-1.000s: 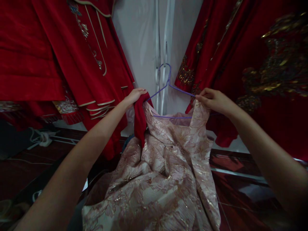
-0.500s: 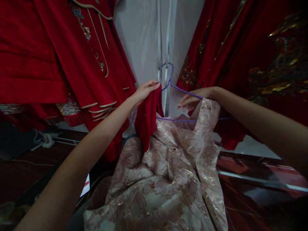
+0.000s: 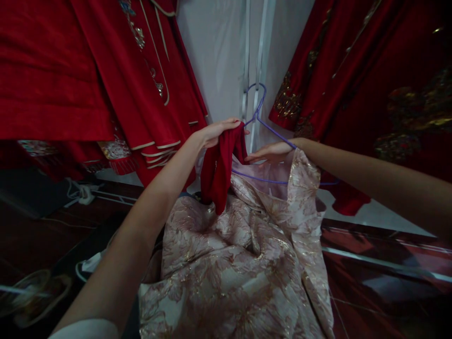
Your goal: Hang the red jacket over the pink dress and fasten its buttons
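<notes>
A pink and gold brocade garment point(image 3: 243, 263) hangs from a purple wire hanger point(image 3: 268, 134) in front of me. My left hand point(image 3: 215, 133) is closed on a red cloth point(image 3: 221, 169) at the hanger's left shoulder. My right hand point(image 3: 271, 151) reaches across with fingers stretched flat, resting on the hanger's right arm and the garment's neckline. The hanger's hook point(image 3: 256, 94) stands up before a white wall with hanging white ribbons point(image 3: 254, 52).
Red embroidered garments hang at the left point(image 3: 88, 80) and at the right point(image 3: 381, 89). A dark glossy floor point(image 3: 381, 273) lies below. White cables and a power strip point(image 3: 83, 193) lie on the floor at the left.
My right hand let go its pinch on the garment's right shoulder and slid left along the hanger, fingers now flat. My left hand rose a little with the red cloth.
</notes>
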### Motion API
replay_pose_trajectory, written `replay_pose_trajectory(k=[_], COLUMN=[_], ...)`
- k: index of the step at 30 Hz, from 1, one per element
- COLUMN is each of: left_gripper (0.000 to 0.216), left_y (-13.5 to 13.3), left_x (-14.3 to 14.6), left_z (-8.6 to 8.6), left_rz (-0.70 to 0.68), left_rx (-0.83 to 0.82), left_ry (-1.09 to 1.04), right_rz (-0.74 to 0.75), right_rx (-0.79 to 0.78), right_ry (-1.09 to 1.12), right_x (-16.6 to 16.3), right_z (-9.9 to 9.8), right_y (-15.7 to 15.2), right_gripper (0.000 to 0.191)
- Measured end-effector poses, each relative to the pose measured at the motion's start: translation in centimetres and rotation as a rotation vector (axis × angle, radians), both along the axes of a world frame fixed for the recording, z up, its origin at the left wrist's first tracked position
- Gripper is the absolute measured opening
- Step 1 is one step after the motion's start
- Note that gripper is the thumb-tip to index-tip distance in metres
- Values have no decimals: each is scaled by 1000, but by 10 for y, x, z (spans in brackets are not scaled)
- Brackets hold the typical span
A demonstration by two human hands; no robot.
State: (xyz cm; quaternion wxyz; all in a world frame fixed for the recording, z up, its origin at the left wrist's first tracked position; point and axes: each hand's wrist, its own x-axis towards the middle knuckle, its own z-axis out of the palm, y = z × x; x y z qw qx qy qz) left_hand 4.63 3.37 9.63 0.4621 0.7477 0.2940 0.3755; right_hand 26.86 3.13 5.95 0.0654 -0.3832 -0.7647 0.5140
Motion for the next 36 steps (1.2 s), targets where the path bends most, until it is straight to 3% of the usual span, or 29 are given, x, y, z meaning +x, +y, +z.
replay_pose_trajectory(k=[3,7,10,13,16,21,23,28,33,36], left_gripper=[17,14,11,10,10,13,12,14,16,18], left_y=[0,-1,-2,-1,3,10,13,24,30,27], left_x=[4,6,2,-2,2,22,29,31,35,38], left_z=[-3,-2,1,3,-2,-32,-44,-60,-66,-70], left_rz=[-48,-18,15,54,129,340,440,561,579,582], left_rx=[-82,-107,-72,-2,129,542,705,898,951,970], left_ry=[-17,-49,-41,6,48,70,76,135,181,203], right_rz=[-81,-48,-138,-303,-387,-701,-763,-888,-991,-1017], right_rx=[-111,-226,-213,-39,214,841,999,1047,1037,1034], right_ry=[26,132,231,260,90,-254,-317,-478,-575,-655], right_x=[1,-1,-10,-17,-12,12,21,71,156,186], right_z=[0,-6,-11,-12,-9,6,12,13,9,16], right_y=[6,12,5,-1,5,24,23,3,-18,-29], right_gripper=[33,35,32,23,23,28,27,23,30,30])
